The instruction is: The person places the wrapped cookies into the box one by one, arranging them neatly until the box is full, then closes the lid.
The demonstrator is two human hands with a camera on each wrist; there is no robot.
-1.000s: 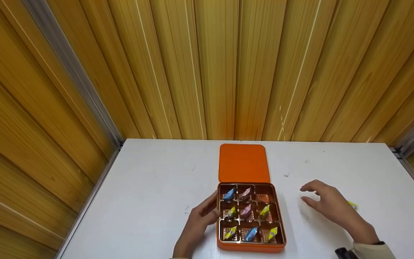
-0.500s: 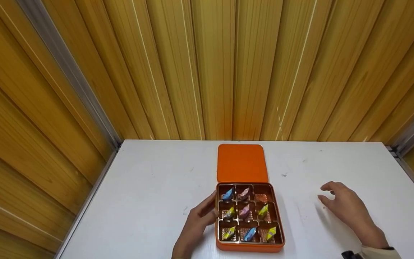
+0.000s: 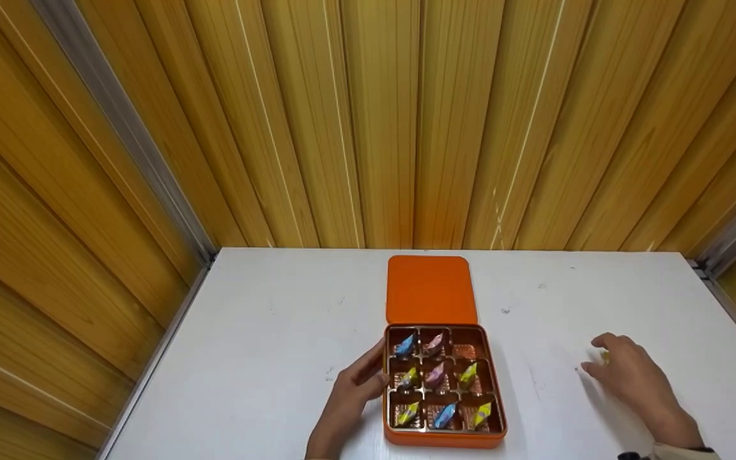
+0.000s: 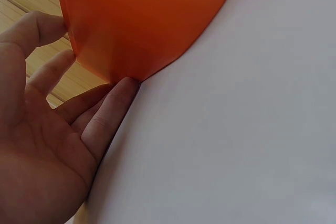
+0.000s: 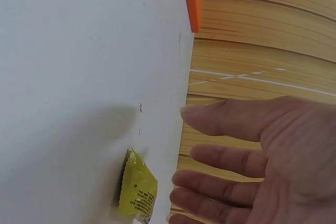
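An orange tin stands on the white table with its lid folded back behind it. Small wrapped candies in blue, pink and yellow lie in its divided brown tray; the back right compartment shows bare bottom. My left hand rests on the tin's left side, its fingertips touching the wall in the left wrist view. My right hand hovers to the right, thumb and fingers apart. Close by it, a yellow wrapped candy lies on the table, mostly hidden by the fingers in the head view.
The white table ends at a yellow wood-patterned wall behind. Similar panels rise on the left, with a grey metal strip along the corner. Small dark marks dot the tabletop.
My right hand has moved right, away from the tin, and slightly nearer to me, over to the loose yellow candy. My left hand and the tin keep their places.
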